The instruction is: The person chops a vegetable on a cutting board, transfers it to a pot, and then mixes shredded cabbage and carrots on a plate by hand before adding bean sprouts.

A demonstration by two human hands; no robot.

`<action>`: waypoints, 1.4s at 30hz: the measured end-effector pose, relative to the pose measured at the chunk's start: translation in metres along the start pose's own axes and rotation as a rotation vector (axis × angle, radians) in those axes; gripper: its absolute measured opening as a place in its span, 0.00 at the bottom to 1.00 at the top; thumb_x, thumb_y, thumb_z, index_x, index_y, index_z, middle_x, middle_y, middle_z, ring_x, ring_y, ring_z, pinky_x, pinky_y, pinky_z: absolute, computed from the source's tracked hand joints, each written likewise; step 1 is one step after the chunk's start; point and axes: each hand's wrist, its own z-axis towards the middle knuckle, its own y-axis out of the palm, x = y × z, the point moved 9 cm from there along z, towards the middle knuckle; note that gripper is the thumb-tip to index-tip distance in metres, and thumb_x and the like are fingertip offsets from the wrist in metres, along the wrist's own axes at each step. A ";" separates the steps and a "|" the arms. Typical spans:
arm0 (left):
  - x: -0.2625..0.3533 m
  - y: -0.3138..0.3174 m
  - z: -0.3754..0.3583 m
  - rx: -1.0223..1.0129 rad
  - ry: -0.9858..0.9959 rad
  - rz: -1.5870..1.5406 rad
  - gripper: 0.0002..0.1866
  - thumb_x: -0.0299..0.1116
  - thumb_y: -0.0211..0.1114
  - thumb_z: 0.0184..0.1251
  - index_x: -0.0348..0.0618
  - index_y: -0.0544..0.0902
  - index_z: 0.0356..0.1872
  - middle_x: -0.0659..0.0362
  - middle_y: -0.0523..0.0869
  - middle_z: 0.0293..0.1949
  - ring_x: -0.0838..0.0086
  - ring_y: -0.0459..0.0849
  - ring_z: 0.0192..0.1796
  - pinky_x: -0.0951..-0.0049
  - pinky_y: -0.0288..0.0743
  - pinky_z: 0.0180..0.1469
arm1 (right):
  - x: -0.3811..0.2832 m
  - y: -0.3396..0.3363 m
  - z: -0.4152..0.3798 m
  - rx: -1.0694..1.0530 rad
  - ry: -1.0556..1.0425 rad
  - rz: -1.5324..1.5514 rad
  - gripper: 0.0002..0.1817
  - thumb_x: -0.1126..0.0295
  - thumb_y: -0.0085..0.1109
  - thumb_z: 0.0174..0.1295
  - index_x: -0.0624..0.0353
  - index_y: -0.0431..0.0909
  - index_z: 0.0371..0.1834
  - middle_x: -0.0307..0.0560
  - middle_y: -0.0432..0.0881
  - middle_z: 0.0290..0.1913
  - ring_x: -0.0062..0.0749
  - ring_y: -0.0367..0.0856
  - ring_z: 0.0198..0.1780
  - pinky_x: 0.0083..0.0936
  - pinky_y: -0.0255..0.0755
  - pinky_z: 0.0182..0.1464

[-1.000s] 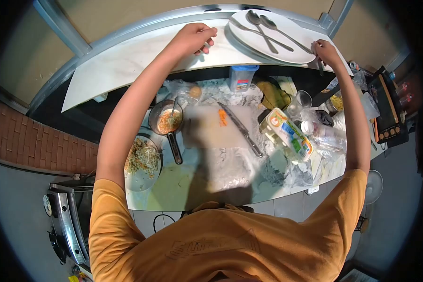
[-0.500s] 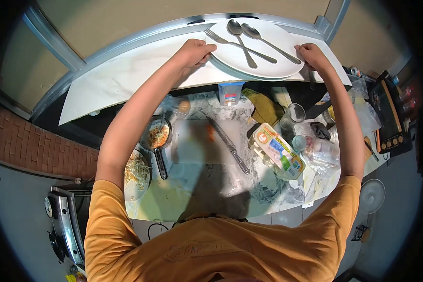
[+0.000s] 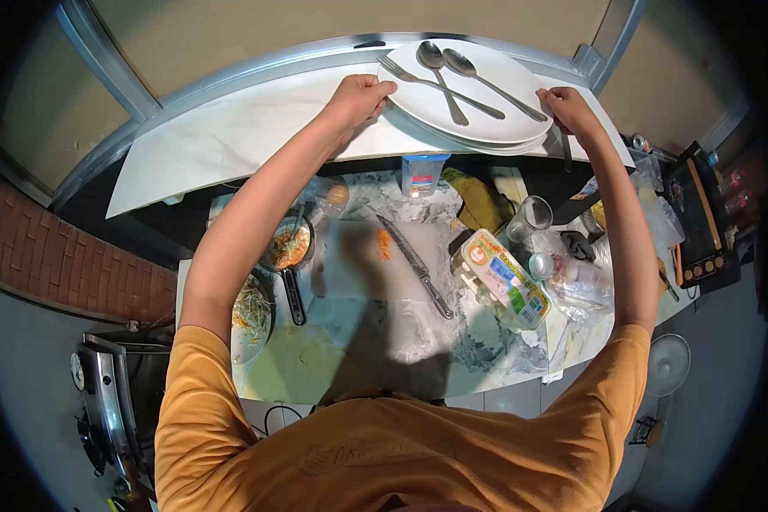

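Because silvery metal cutlery (image 3: 445, 89) tops stacked round white plates (image 3: 505, 72), left hand (image 3: 360, 98) and right hand (image 3: 570, 111) pinch opposite edges, presumably for balance.

The top plate (image 3: 525, 81) is plain white; its fork (image 3: 410, 78) and two spoons (image 3: 431, 55), silver-grey. The shelf (image 3: 230, 128) is white, faintly veined. The table (image 3: 486, 346) shows grey-white marbling, yellowish-green toward its near left corner. Shirt (image 3: 486, 452): mustard-orange.

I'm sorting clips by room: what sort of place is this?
Most likely a kitchen: a long knife, a small pan and a white plate bearing cutlery are in view.
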 end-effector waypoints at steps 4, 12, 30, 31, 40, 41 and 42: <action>0.019 -0.004 0.003 0.002 0.041 0.022 0.16 0.40 0.69 0.74 0.50 0.75 0.25 0.70 0.75 0.22 0.85 0.67 0.22 0.81 0.59 0.26 | -0.013 -0.016 0.007 0.008 -0.019 -0.023 0.22 0.49 0.61 0.74 0.61 0.84 0.45 0.28 0.64 0.19 0.13 0.56 0.17 0.21 0.47 0.18; 0.047 -0.040 0.001 -0.020 0.048 0.108 0.14 0.42 0.67 0.74 0.49 0.78 0.30 0.72 0.73 0.23 0.87 0.66 0.23 0.81 0.59 0.26 | -0.063 -0.024 -0.001 -0.064 -0.088 0.041 0.19 0.54 0.61 0.74 0.58 0.79 0.32 0.27 0.62 0.18 0.16 0.56 0.17 0.22 0.49 0.19; -0.006 -0.259 -0.114 0.188 -0.043 0.153 0.17 0.45 0.68 0.75 0.52 0.73 0.27 0.72 0.68 0.23 0.87 0.63 0.23 0.81 0.56 0.27 | -0.200 0.196 -0.030 -0.072 -0.237 0.178 0.23 0.55 0.62 0.70 0.67 0.82 0.29 0.43 0.78 0.20 0.28 0.73 0.18 0.31 0.68 0.22; -0.009 -0.270 -0.118 0.190 -0.041 0.152 0.17 0.45 0.68 0.75 0.52 0.73 0.27 0.72 0.68 0.23 0.87 0.63 0.23 0.81 0.56 0.27 | -0.201 0.211 -0.029 -0.084 -0.194 0.200 0.23 0.54 0.62 0.70 0.67 0.83 0.30 0.44 0.79 0.21 0.29 0.76 0.19 0.31 0.70 0.23; -0.052 -0.339 -0.151 0.195 -0.103 0.094 0.16 0.41 0.68 0.75 0.49 0.76 0.26 0.70 0.73 0.21 0.85 0.67 0.22 0.81 0.61 0.26 | -0.234 0.288 -0.042 -0.186 -0.108 0.189 0.21 0.54 0.62 0.71 0.67 0.86 0.40 0.46 0.83 0.25 0.29 0.81 0.24 0.30 0.77 0.26; -0.055 -0.345 -0.153 0.198 -0.104 0.095 0.16 0.41 0.68 0.75 0.49 0.76 0.26 0.70 0.73 0.21 0.85 0.67 0.22 0.81 0.61 0.26 | -0.239 0.294 -0.044 -0.190 -0.110 0.190 0.21 0.54 0.62 0.71 0.67 0.86 0.40 0.46 0.83 0.25 0.29 0.81 0.24 0.30 0.77 0.26; -0.058 -0.349 -0.154 0.186 -0.113 0.075 0.16 0.40 0.68 0.75 0.49 0.76 0.26 0.70 0.73 0.21 0.85 0.67 0.22 0.81 0.61 0.26 | -0.242 0.299 -0.046 -0.190 -0.102 0.188 0.20 0.56 0.61 0.74 0.67 0.83 0.41 0.40 0.76 0.23 0.24 0.72 0.21 0.27 0.65 0.22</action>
